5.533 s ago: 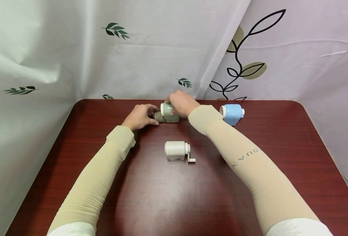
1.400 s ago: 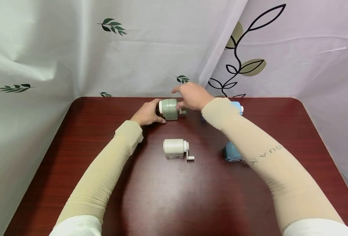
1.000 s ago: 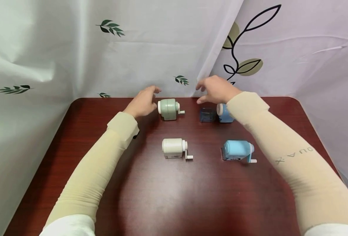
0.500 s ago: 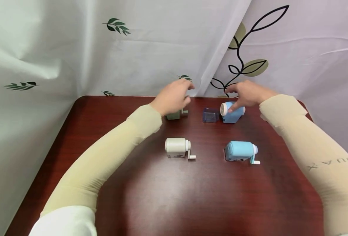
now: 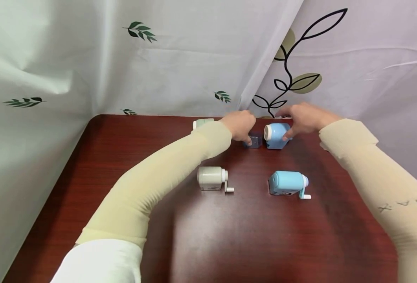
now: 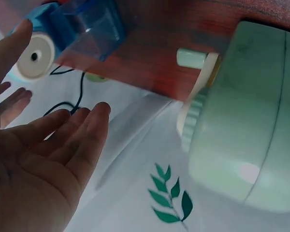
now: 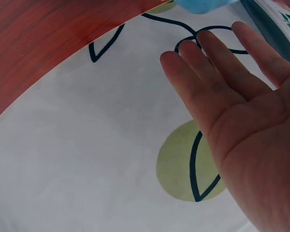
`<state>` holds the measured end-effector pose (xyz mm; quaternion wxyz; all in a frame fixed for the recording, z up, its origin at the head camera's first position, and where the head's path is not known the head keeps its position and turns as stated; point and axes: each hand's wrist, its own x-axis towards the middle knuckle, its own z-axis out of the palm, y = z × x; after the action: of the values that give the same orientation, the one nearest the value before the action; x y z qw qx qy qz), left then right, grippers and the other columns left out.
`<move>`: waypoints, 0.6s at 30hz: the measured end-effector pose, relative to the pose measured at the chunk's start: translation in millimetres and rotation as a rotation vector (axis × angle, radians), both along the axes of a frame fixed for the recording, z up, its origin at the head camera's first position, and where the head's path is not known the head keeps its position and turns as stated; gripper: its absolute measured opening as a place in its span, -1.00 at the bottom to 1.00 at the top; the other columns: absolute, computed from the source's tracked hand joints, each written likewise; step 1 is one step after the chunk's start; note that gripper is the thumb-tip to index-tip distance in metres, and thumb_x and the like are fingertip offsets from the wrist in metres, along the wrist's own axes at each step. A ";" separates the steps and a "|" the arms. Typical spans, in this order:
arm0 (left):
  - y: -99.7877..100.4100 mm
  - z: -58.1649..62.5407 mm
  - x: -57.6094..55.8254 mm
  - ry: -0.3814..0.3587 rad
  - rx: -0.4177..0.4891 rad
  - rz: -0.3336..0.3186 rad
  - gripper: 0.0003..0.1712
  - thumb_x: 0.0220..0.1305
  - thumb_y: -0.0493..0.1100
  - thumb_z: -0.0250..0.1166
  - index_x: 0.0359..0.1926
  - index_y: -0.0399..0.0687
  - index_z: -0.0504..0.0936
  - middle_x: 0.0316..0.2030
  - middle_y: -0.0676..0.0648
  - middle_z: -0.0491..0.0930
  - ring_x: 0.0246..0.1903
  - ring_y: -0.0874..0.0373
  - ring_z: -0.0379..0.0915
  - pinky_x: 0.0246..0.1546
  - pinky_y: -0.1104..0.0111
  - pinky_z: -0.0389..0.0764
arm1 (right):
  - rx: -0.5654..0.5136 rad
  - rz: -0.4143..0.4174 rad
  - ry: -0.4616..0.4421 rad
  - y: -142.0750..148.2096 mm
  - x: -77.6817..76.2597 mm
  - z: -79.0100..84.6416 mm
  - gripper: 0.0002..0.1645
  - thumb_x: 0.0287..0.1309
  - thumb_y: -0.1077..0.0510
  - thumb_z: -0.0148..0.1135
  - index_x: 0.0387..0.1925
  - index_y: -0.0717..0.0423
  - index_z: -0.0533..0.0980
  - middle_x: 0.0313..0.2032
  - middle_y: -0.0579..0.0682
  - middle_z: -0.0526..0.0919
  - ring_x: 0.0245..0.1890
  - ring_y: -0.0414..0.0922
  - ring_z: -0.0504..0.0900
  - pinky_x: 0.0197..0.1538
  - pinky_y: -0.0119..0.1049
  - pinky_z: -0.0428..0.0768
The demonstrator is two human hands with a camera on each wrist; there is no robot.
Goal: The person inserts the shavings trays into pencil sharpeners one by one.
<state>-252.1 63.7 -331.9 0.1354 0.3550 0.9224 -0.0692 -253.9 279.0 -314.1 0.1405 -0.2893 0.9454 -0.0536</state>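
A blue pencil sharpener (image 5: 277,135) with a white round front stands near the table's back edge. Just left of it lies its see-through dark blue shavings drawer (image 5: 255,141), separate from the body. My left hand (image 5: 239,124) is over the drawer, thumb at its left side; the left wrist view shows these fingers loosely extended, apart from the drawer (image 6: 99,29). At the blue sharpener's right end is my right hand (image 5: 305,118), thumb beside the body and fingers behind; in the right wrist view its fingers are straight. A green pencil sharpener (image 6: 246,116) is mostly hidden by my left forearm in the head view.
A cream pencil sharpener (image 5: 210,179) with a crank stands mid-table. To its right stands a light blue pencil sharpener (image 5: 287,182), crank toward the right. The dark red table (image 5: 236,236) ends at a white patterned curtain (image 5: 180,70) behind.
The green sharpener's drawer, earlier pulled out with shavings in it, went back in. Both hands then left the green sharpener and moved right, to the blue sharpener and its drawer.
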 end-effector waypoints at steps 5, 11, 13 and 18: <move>4.4 -10.7 -3.9 -0.014 -0.019 0.014 -0.36 -0.07 0.22 0.42 -0.03 -0.03 0.53 -0.11 0.03 0.49 -0.15 0.15 0.41 -0.11 0.28 0.50 | 0.014 -0.001 0.011 -0.2 1.7 -4.9 -0.12 -0.34 -0.02 0.56 0.08 0.25 0.46 -0.06 0.27 0.59 -0.11 0.13 0.55 -0.04 0.02 0.48; 4.5 -20.1 -6.5 -0.036 -0.005 0.035 -0.41 -0.10 0.19 0.45 -0.10 -0.01 0.55 -0.14 0.04 0.51 -0.17 0.16 0.42 -0.13 0.28 0.50 | 0.008 -0.021 0.011 -2.4 2.2 -7.0 -0.11 -0.36 -0.01 0.57 0.09 0.22 0.47 -0.09 0.24 0.60 -0.14 0.12 0.54 -0.07 0.00 0.48; 4.6 -22.4 -6.7 -0.051 0.003 0.036 -0.44 -0.08 0.18 0.45 -0.12 0.00 0.54 -0.17 0.04 0.51 -0.21 0.17 0.42 -0.16 0.29 0.51 | 0.006 -0.024 0.007 -2.7 2.4 -7.1 -0.12 -0.36 0.00 0.57 0.09 0.21 0.47 -0.10 0.23 0.60 -0.14 0.10 0.54 -0.08 -0.01 0.49; 5.4 -26.1 -7.0 -0.066 0.008 0.043 -0.45 -0.07 0.19 0.44 -0.13 0.01 0.52 -0.22 0.06 0.49 -0.27 0.18 0.41 -0.22 0.32 0.49 | -0.023 -0.015 0.005 -3.0 3.7 -9.0 -0.23 -0.35 0.06 0.57 0.02 0.18 0.52 -0.18 0.13 0.64 -0.20 0.03 0.57 -0.12 -0.05 0.51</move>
<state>-259.1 69.1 -358.0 0.1659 0.3379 0.9250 -0.0510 -250.2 275.9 -323.1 0.1345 -0.2840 0.9471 -0.0650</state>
